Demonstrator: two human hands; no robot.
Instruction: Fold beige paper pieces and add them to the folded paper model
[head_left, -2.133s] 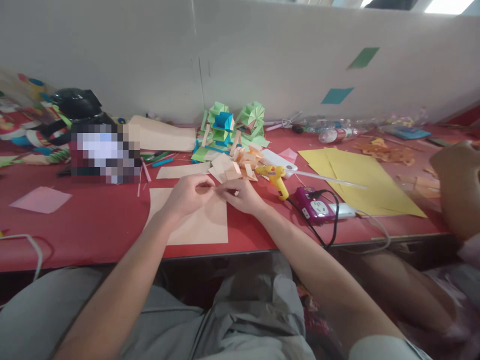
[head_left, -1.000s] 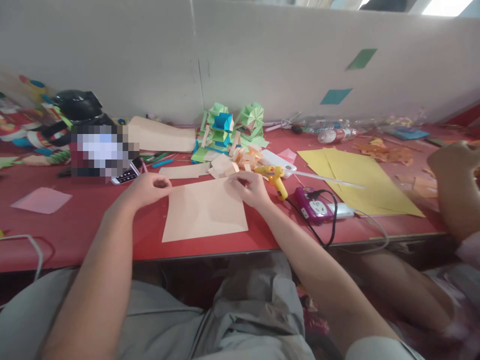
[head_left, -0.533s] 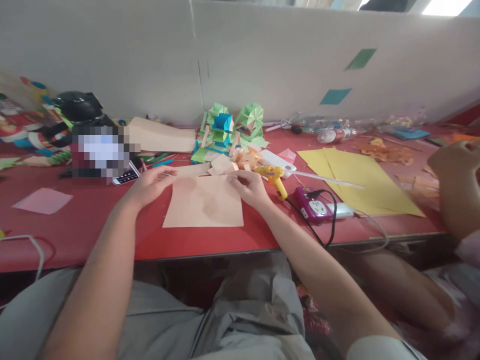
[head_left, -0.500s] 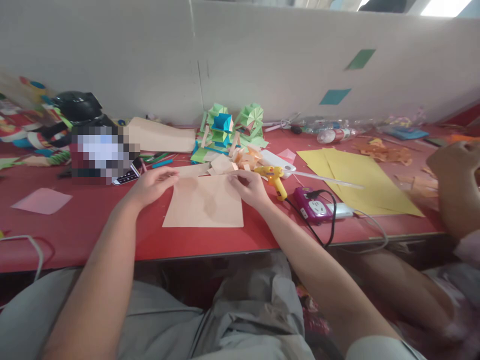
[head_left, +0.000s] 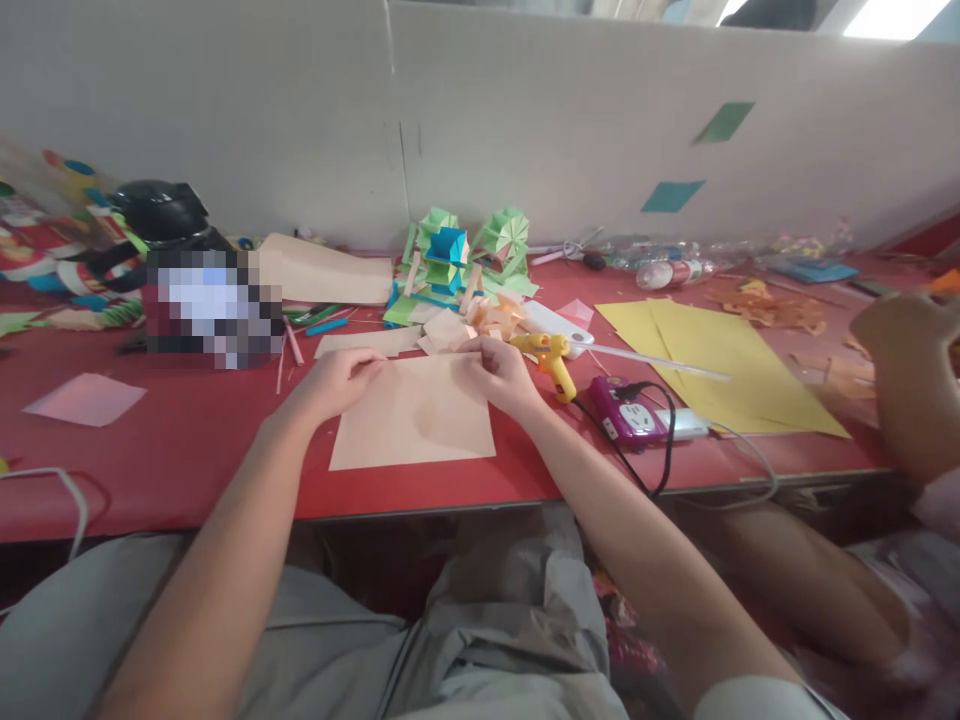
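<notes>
A tan sheet of paper [head_left: 414, 420] lies in front of me near the table's edge, its far side lifted slightly or at least between my fingers. At its far left corner, my left hand [head_left: 343, 382] is closed in a pinch on the edge. My right hand [head_left: 496, 372] pinches the far right corner, thumb toward me. Just beyond the sheet are a tan paper strip [head_left: 367, 344] and small cut paper pieces [head_left: 444, 332]. A yellow glue gun [head_left: 551, 362] rests right of my right hand, a clear glue stick [head_left: 652, 358] extending from its back.
A purple power strip [head_left: 626, 412] with cables sits on the right, beside yellow sheets [head_left: 716, 365]. Green and blue folded paper models [head_left: 448, 258] stand at the back. A co-worker's arm [head_left: 907, 370] is at far right. Pink paper [head_left: 86, 399] lies left.
My left hand has moved right and now pinches the sheet's far edge. The sheet has shifted slightly toward me and turned a little. My right hand stays at its corner.
</notes>
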